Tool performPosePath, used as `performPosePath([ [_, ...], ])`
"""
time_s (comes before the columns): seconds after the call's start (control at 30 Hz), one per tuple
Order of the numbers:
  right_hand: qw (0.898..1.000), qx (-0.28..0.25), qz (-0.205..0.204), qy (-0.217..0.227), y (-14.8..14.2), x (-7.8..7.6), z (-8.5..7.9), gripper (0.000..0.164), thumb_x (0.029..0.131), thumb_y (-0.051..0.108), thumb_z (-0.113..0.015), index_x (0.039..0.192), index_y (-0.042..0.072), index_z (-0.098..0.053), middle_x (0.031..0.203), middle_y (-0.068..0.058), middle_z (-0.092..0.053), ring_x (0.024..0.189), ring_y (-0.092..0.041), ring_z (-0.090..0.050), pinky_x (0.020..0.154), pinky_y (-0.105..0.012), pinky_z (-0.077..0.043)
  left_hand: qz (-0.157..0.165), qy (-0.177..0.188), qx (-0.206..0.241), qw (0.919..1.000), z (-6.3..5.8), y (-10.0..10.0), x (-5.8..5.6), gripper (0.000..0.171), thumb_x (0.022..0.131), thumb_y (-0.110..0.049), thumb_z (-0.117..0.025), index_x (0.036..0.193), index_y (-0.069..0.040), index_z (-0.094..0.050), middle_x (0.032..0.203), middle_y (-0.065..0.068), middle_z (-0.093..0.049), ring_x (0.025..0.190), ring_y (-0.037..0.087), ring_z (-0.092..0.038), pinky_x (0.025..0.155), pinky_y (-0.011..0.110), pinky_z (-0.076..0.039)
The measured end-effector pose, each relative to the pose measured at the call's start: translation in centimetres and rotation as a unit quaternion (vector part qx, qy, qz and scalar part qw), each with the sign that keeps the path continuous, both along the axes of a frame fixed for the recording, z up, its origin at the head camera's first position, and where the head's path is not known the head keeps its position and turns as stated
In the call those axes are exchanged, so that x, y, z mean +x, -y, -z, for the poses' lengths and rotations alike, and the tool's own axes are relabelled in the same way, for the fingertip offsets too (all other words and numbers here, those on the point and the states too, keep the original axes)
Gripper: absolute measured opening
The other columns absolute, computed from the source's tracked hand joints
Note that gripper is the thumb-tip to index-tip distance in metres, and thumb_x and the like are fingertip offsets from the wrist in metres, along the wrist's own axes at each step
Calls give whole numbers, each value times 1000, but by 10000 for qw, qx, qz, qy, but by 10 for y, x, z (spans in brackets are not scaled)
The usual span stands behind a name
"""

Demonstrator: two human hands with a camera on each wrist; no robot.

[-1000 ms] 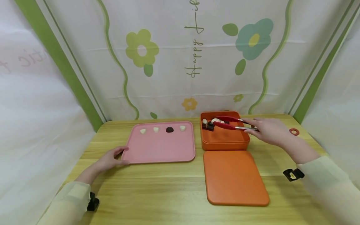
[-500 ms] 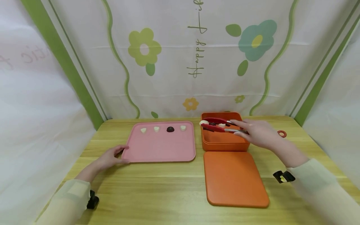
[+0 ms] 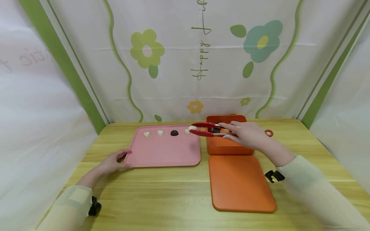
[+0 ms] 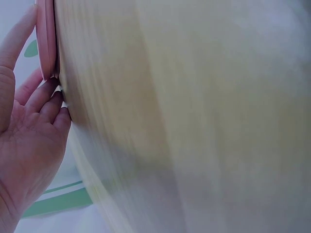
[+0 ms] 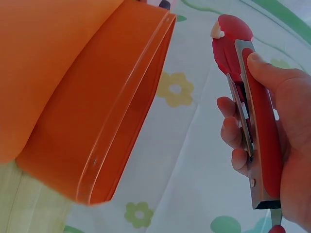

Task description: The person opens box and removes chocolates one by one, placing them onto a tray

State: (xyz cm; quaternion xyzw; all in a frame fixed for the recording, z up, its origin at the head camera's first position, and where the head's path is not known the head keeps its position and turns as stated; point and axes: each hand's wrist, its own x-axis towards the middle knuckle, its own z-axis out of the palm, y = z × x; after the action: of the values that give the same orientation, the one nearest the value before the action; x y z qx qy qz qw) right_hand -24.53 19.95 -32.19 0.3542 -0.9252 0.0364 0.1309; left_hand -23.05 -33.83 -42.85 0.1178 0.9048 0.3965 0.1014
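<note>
My right hand grips red-tipped metal tongs. Pinched between the red tong heads is a white piece, held over the pink tray's back right corner. The pink tray bears a row of small pieces: two white ones at the left, a dark dome, and a white piece partly hidden by the tongs. At the tray's front left corner my left hand holds the rim between thumb and fingers. The orange box stands uncovered under my right hand, dark pieces inside.
An orange lid lies flat in front of the box. Behind the wooden table hangs a white curtain with printed flowers. The tongs' red ring sticks out behind my right hand.
My right hand has moved left with the tongs, lifting a white piece out of the orange box and carrying it to the pink tray. My left hand has stayed at the tray's corner.
</note>
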Motion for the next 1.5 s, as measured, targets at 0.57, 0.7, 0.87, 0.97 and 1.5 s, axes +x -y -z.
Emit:
performPosePath([
  [0.57, 9988, 128, -460, 108, 60, -17, 8, 50, 93, 37, -66, 138, 17, -57, 89, -1, -61, 58, -15, -52, 50, -28, -44, -48, 58, -138, 9999, 2, 2, 0, 77, 81, -30, -81, 138, 7, -45, 145, 30, -39, 137, 44, -28, 109, 56, -24],
  [0.7, 9984, 263, -416, 281, 73, -23, 10, 52, 95, 41, -62, 141, 19, -54, 78, 3, -53, 57, -12, -44, 50, -25, -38, -55, 81, -136, 9999, 4, 3, 0, 77, 81, -30, -80, 139, 7, -45, 145, 30, -38, 138, 44, -28, 109, 56, -24],
  [0.87, 9967, 411, -375, 592, 89, -29, 14, 55, 97, 47, -55, 146, 22, -48, 89, -1, -63, 69, -17, -52, 60, -30, -43, -52, 104, -76, 9999, 2, 2, 0, 76, 81, -29, -81, 139, 6, -45, 145, 30, -38, 138, 43, -28, 109, 55, -24],
  [0.97, 9958, 466, -423, 659, 97, -33, 18, 56, 97, 48, -53, 147, 23, -46, 101, -4, -67, 69, -20, -55, 64, -33, -44, -21, 100, -6, 9999, 1, 1, 0, 75, 81, -26, -81, 138, 8, -45, 145, 31, -38, 138, 45, -28, 109, 55, -24],
  [1.5, 9894, 687, -322, 1237, 152, -52, 42, 54, 98, 41, -57, 146, 22, -45, 87, 1, -59, 74, -17, -57, 65, -31, -49, -52, 121, -36, 9999, 1, 1, -2, 76, 81, -27, -81, 139, 7, -45, 145, 31, -38, 138, 44, -28, 109, 56, -24],
])
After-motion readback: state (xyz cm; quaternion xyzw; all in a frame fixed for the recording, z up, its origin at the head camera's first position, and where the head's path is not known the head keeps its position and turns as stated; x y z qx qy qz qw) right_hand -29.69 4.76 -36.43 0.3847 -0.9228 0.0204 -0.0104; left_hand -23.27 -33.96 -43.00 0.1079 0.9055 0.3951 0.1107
